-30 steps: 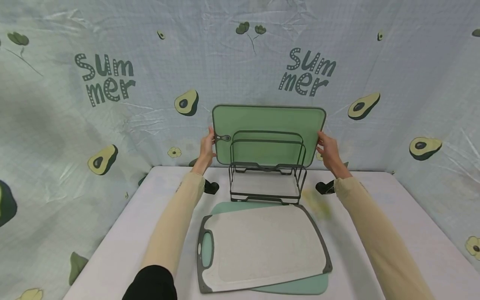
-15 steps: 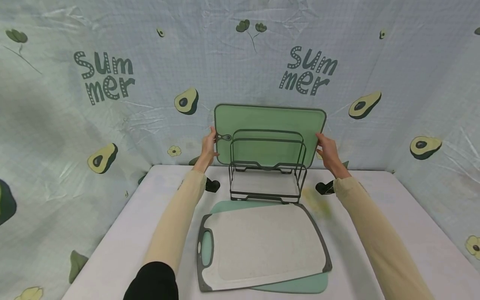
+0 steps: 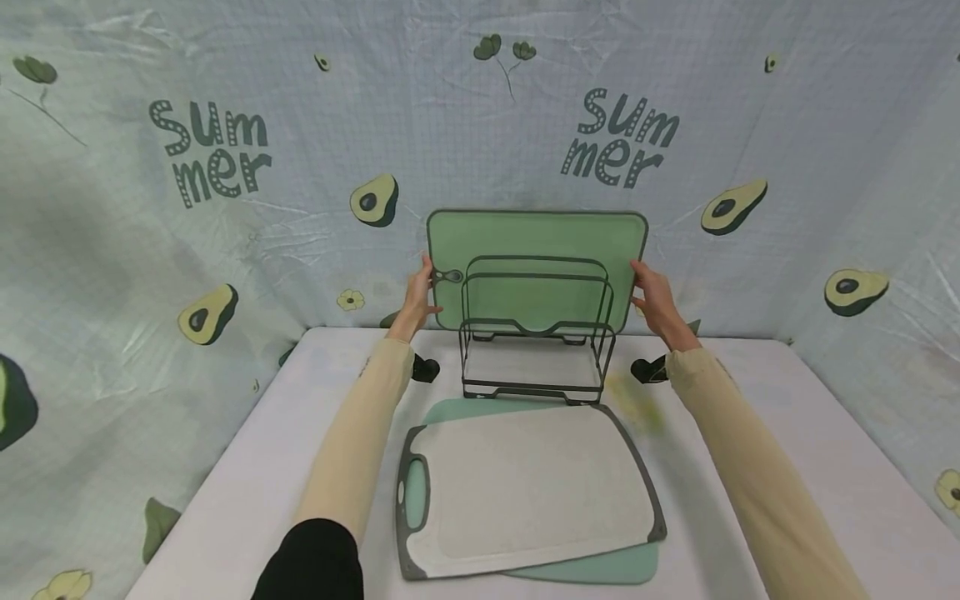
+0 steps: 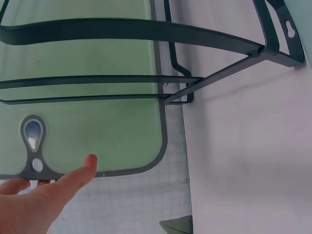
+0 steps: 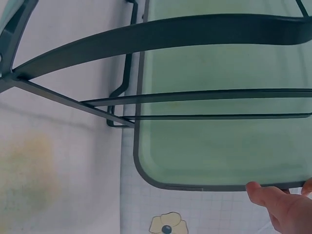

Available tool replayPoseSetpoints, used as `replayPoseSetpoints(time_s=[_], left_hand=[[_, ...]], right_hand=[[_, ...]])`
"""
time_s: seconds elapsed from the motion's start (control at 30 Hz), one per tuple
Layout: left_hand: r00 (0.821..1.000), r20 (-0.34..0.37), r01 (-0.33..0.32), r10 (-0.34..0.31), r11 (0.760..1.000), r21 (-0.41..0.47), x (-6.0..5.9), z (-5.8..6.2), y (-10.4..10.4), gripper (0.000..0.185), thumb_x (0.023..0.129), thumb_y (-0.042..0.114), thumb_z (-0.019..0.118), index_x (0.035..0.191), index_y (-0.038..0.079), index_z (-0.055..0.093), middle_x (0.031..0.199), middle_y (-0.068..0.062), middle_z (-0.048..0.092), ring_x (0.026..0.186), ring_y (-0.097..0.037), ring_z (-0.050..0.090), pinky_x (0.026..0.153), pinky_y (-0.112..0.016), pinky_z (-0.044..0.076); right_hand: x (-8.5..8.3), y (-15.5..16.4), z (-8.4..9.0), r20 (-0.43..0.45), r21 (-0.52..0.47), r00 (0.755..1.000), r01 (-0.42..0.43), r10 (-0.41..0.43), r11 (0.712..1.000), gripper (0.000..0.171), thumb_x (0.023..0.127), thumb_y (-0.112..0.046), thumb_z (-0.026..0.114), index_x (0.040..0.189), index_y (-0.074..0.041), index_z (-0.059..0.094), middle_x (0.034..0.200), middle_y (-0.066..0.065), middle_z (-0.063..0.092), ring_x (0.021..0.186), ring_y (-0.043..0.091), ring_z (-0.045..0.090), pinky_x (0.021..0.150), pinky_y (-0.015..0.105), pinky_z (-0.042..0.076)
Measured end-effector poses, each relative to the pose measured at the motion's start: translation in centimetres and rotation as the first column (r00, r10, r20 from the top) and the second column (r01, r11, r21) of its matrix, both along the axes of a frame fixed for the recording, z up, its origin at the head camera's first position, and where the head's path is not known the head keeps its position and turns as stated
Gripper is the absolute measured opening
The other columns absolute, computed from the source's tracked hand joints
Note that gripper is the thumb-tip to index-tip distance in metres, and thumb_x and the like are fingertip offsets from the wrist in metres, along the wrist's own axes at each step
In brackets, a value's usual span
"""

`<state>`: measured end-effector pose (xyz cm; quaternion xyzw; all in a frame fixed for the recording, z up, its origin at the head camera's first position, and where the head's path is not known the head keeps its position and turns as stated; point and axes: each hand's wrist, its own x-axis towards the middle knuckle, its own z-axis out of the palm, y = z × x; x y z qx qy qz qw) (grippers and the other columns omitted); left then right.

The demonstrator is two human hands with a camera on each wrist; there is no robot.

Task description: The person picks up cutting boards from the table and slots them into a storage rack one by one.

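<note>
L hand (image 3: 417, 297): fingers pinch green cutting board (image 3: 536, 237) at left edge.
R hand (image 3: 654, 300): fingers grip right edge.
Board: upright behind wire rack (image 3: 536, 333).

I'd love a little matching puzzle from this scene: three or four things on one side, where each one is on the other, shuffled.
Things:
1. green cutting board
2. white cutting board
3. wire rack
4. pale teal board

Places:
A. lying flat, topmost of the stack at the table's near edge
B. standing on the table, between the flat stack and the upright board
C. held upright at the back by the left hand and right hand
D. lying flat underneath another board

Pairs: 1-C, 2-A, 3-B, 4-D
</note>
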<state>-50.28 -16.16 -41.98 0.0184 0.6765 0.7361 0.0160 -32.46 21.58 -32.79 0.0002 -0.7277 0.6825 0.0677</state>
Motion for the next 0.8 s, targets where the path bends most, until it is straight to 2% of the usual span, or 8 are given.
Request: replayPoseSetpoints(time_s=[0.17, 0.3, 0.33, 0.4, 0.53, 0.57, 0.67, 0.8], left_hand=[[1.0, -0.002, 0.019, -0.019, 1.0, -0.021, 1.9, 1.3, 0.3, 0.07, 0.081, 0.07, 0.026, 0.138, 0.028, 0.029, 0.146, -0.002, 0.021, 0.138, -0.025, 0.014, 0.089, -0.063, 0.035], [1.0, -0.017, 0.025, -0.025, 0.999, -0.03, 2.7, 1.6, 0.4, 0.074, 0.081, 0.07, 0.026, 0.141, 0.027, 0.024, 0.143, -0.004, 0.025, 0.137, -0.027, 0.015, 0.091, -0.065, 0.031], [0.999, -0.016, 0.031, -0.032, 0.999, -0.035, 3.5, 2.0, 0.4, 0.072, 0.081, 0.07, 0.028, 0.141, 0.029, 0.023, 0.144, -0.004, 0.024, 0.137, -0.026, 0.015, 0.093, -0.065, 0.03], [1.0, -0.016, 0.025, -0.026, 0.998, -0.05, 5.8, 3.3, 0.7, 0.071, 0.083, 0.068, 0.026, 0.142, 0.028, 0.02, 0.144, -0.007, 0.023, 0.137, -0.03, 0.015, 0.095, -0.064, 0.029], [0.998, 0.028, 0.061, -0.058, 0.992, -0.107, 12.5, 7.9, 1.5, 0.059, 0.093, 0.053, 0.013, 0.145, 0.023, 0.011, 0.149, -0.008, 0.013, 0.138, -0.031, 0.011, 0.103, -0.059, 0.023], [0.997, 0.03, 0.075, -0.072, 0.991, -0.107, 13.4, 8.6, 1.4, 0.06, 0.094, 0.051, 0.012, 0.145, 0.02, 0.01, 0.149, -0.01, 0.013, 0.137, -0.033, 0.012, 0.104, -0.058, 0.022], [0.993, 0.046, 0.108, -0.104, 0.99, -0.091, 14.2, 9.1, 1.2, 0.06, 0.094, 0.051, 0.014, 0.145, 0.019, 0.011, 0.15, -0.006, 0.012, 0.137, -0.034, 0.013, 0.105, -0.057, 0.02], [0.992, 0.051, 0.116, -0.112, 0.991, -0.067, 13.5, 7.8, 0.9, 0.063, 0.092, 0.055, 0.017, 0.145, 0.02, 0.013, 0.151, -0.001, 0.012, 0.136, -0.034, 0.015, 0.105, -0.058, 0.018]], right_hand=[[0.1, 0.0, 0.2, 0.009, -0.001, 1.0, -0.028, 0.028, 1.0, 0.064, 0.095, -0.042, 0.03, 0.143, -0.004, 0.012, 0.15, 0.001, -0.011, 0.138, 0.028, 0.005, 0.112, 0.047, 0.011], [0.2, 0.1, 0.0, 0.03, -0.005, 0.999, -0.04, 0.04, 0.999, 0.062, 0.095, -0.041, 0.028, 0.144, -0.008, 0.008, 0.15, 0.0, -0.013, 0.139, 0.027, 0.001, 0.112, 0.048, 0.008], [0.2, 0.1, 0.0, 0.035, -0.001, 0.999, -0.042, 0.042, 0.999, 0.062, 0.095, -0.041, 0.027, 0.144, -0.009, 0.006, 0.15, 0.0, -0.014, 0.139, 0.026, 0.0, 0.112, 0.048, 0.007], [0.2, 0.2, -0.1, 0.045, 0.003, 0.998, -0.049, 0.049, 0.999, 0.061, 0.096, -0.04, 0.027, 0.144, -0.01, 0.004, 0.15, 0.001, -0.014, 0.139, 0.025, -0.001, 0.112, 0.049, 0.006], [0.3, 0.4, -0.4, 0.055, 0.02, 0.995, -0.08, 0.079, 0.997, 0.062, 0.096, -0.041, 0.024, 0.144, -0.013, -0.002, 0.15, 0.002, -0.014, 0.139, 0.026, -0.005, 0.11, 0.053, 0.004], [0.3, 0.5, -0.5, 0.057, 0.027, 0.995, -0.086, 0.085, 0.996, 0.062, 0.095, -0.042, 0.024, 0.144, -0.014, -0.003, 0.15, 0.003, -0.014, 0.139, 0.026, -0.005, 0.11, 0.054, 0.004], [0.9, 0.4, -0.3, 0.069, 0.052, 0.993, -0.104, 0.1, 0.993, 0.063, 0.095, -0.043, 0.024, 0.143, -0.016, -0.007, 0.15, 0.003, -0.016, 0.138, 0.027, -0.006, 0.109, 0.056, 0.004], [1.5, 0.4, -0.4, 0.084, 0.051, 0.991, -0.107, 0.102, 0.993, 0.063, 0.095, -0.044, 0.025, 0.143, -0.018, -0.006, 0.15, 0.004, -0.016, 0.138, 0.027, -0.006, 0.109, 0.055, 0.004]])
